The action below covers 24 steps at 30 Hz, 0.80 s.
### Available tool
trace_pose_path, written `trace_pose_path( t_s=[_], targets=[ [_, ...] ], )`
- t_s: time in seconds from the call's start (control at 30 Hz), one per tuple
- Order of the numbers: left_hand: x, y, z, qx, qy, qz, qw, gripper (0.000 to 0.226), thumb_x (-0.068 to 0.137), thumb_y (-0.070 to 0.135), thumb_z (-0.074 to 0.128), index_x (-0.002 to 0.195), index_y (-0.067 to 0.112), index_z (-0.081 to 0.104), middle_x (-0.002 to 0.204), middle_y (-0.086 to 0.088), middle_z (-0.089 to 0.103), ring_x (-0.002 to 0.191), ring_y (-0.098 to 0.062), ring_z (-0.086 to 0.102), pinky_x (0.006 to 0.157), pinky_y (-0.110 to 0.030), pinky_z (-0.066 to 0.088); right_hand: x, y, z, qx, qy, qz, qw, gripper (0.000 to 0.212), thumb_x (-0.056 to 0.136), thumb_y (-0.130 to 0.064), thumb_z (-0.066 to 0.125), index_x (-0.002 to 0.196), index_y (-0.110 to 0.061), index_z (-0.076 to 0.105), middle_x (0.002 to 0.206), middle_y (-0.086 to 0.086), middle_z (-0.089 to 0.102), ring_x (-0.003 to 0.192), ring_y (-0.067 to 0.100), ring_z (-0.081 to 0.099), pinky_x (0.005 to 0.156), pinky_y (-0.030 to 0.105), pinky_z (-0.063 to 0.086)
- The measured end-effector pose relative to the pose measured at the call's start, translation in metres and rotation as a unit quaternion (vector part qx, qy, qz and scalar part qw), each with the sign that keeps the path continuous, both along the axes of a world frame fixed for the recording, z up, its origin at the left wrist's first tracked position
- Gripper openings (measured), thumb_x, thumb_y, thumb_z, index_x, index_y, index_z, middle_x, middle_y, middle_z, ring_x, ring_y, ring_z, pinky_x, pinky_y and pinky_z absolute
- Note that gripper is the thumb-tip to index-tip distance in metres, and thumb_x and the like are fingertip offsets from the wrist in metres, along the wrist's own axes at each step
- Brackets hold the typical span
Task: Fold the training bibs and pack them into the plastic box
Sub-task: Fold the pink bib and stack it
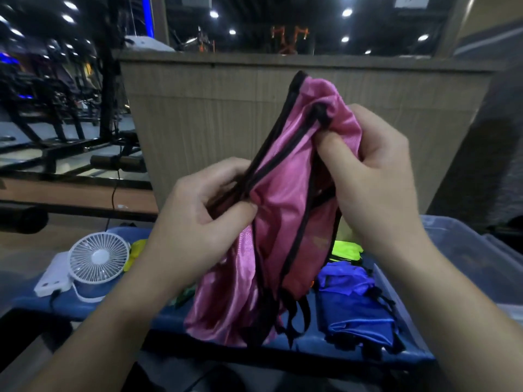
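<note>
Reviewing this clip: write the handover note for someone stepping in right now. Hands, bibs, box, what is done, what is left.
Left hand: pinches the black-trimmed edge of the pink bib.
Right hand: grips the bib's bunched upper part.
The pink bib is held up above the blue surface, not yet folded.
Blue bib lies crumpled on the surface at right; a neon yellow bib lies behind it.
Plastic box stands at right; its contents cannot be made out.
Left: fold the pink, blue and yellow bibs, then pack them.

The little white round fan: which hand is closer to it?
Left. The left hand is just right of the white round fan; the right hand is farther right, across the pink satin bib.
</note>
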<state>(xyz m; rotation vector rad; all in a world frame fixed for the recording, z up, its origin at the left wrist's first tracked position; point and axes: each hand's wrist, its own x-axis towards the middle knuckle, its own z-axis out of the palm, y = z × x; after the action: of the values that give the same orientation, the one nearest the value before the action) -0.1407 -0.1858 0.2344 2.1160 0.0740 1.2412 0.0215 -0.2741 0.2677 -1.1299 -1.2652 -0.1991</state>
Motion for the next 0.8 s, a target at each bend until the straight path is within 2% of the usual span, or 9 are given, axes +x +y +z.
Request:
trace_pose_path(
  t_s=[0.07, 0.17, 0.3, 0.43, 0.5, 0.6, 0.67, 0.7, 0.8],
  targets=[
    [-0.004, -0.008, 0.011, -0.019, -0.002, -0.028, 0.999, 0.044, 0.079, -0.013, 0.054, 0.107, 0.018, 0.069, 0.092, 0.011, 0.073, 0.086, -0.003, 0.069, 0.075, -0.011, 0.048, -0.001, -0.006, 0.008, 0.018, -0.005, 0.002, 1.000, 0.023, 0.091, -0.002, 0.055, 0.072, 0.002, 0.044, 0.065, 0.011, 0.036, 0.062, 0.010, 0.034, 0.055, 0.028, 0.029],
    [-0.002, -0.010, 0.014, -0.066, 0.010, -0.097, 0.993, 0.048, 0.079, -0.024, 0.048, 0.109, 0.009, 0.065, 0.079, 0.010, 0.071, 0.065, 0.003, 0.064, 0.060, -0.007, 0.046, -0.001, -0.011, 0.013, 0.018, -0.017, -0.001, 1.000, 0.021, 0.092, -0.003, 0.055, 0.073, 0.000, 0.046, 0.065, 0.013, 0.038, 0.062, 0.011, 0.035, 0.054, 0.030, 0.029],
    [0.012, 0.001, -0.006, -0.101, 0.070, -0.089, 0.988, 0.046, 0.084, -0.025, 0.047, 0.104, 0.014, 0.063, 0.071, 0.018, 0.066, 0.059, 0.008, 0.059, 0.058, -0.003, 0.041, 0.011, -0.005, 0.004, -0.069, -0.043, -0.007, 0.997, 0.022, 0.092, -0.005, 0.057, 0.072, 0.001, 0.048, 0.063, 0.007, 0.041, 0.061, 0.008, 0.038, 0.055, 0.031, 0.029],
    [0.029, 0.019, -0.037, -0.160, 0.117, -0.087, 0.976, 0.041, 0.081, -0.004, 0.054, 0.112, 0.020, 0.065, 0.106, 0.000, 0.072, 0.102, -0.013, 0.068, 0.083, -0.023, 0.050, 0.032, 0.008, -0.022, -0.154, -0.045, -0.021, 0.987, 0.018, 0.090, -0.005, 0.058, 0.072, -0.006, 0.057, 0.062, 0.001, 0.046, 0.060, 0.005, 0.041, 0.056, 0.030, 0.032],
    [0.040, 0.026, -0.055, -0.190, 0.134, -0.086, 0.969, 0.042, 0.079, -0.002, 0.054, 0.117, 0.013, 0.063, 0.111, -0.011, 0.070, 0.105, -0.022, 0.068, 0.086, -0.034, 0.055, 0.042, 0.015, -0.036, -0.189, -0.044, -0.020, 0.981, 0.022, 0.089, -0.006, 0.059, 0.068, -0.012, 0.054, 0.060, -0.008, 0.044, 0.059, 0.003, 0.040, 0.055, 0.026, 0.032],
    [0.055, 0.035, -0.078, -0.228, 0.158, -0.087, 0.957, 0.039, 0.080, 0.004, 0.056, 0.118, 0.004, 0.059, 0.113, -0.019, 0.067, 0.109, -0.035, 0.063, 0.094, -0.049, 0.050, 0.060, 0.028, -0.061, -0.254, -0.050, -0.011, 0.966, 0.018, 0.090, -0.010, 0.059, 0.072, -0.007, 0.056, 0.062, -0.007, 0.048, 0.060, 0.004, 0.043, 0.058, 0.035, 0.037],
    [0.066, 0.041, -0.091, -0.258, 0.161, -0.092, 0.948, 0.036, 0.086, 0.014, 0.066, 0.120, 0.003, 0.060, 0.115, -0.017, 0.068, 0.110, -0.032, 0.064, 0.094, -0.044, 0.051, 0.071, 0.035, -0.078, -0.292, -0.050, 0.011, 0.955, 0.019, 0.092, -0.014, 0.060, 0.076, -0.004, 0.058, 0.065, 0.005, 0.052, 0.063, 0.006, 0.046, 0.062, 0.041, 0.043],
    [0.071, 0.044, -0.096, -0.270, 0.159, -0.089, 0.945, 0.035, 0.090, 0.019, 0.071, 0.120, 0.006, 0.061, 0.114, -0.011, 0.071, 0.109, -0.025, 0.067, 0.091, -0.036, 0.055, 0.076, 0.038, -0.086, -0.311, -0.046, 0.030, 0.949, 0.019, 0.094, -0.014, 0.060, 0.078, -0.003, 0.059, 0.067, 0.010, 0.055, 0.065, 0.007, 0.047, 0.063, 0.040, 0.044],
    [0.087, 0.054, -0.113, -0.282, 0.142, -0.057, 0.947, 0.026, 0.090, 0.024, 0.068, 0.114, 0.015, 0.066, 0.104, 0.007, 0.076, 0.098, -0.006, 0.070, 0.078, -0.015, 0.051, 0.089, 0.044, -0.109, -0.352, -0.016, 0.106, 0.930, 0.011, 0.097, -0.014, 0.061, 0.090, -0.007, 0.066, 0.083, 0.019, 0.062, 0.072, 0.011, 0.053, 0.069, 0.035, 0.044]
  ],
)
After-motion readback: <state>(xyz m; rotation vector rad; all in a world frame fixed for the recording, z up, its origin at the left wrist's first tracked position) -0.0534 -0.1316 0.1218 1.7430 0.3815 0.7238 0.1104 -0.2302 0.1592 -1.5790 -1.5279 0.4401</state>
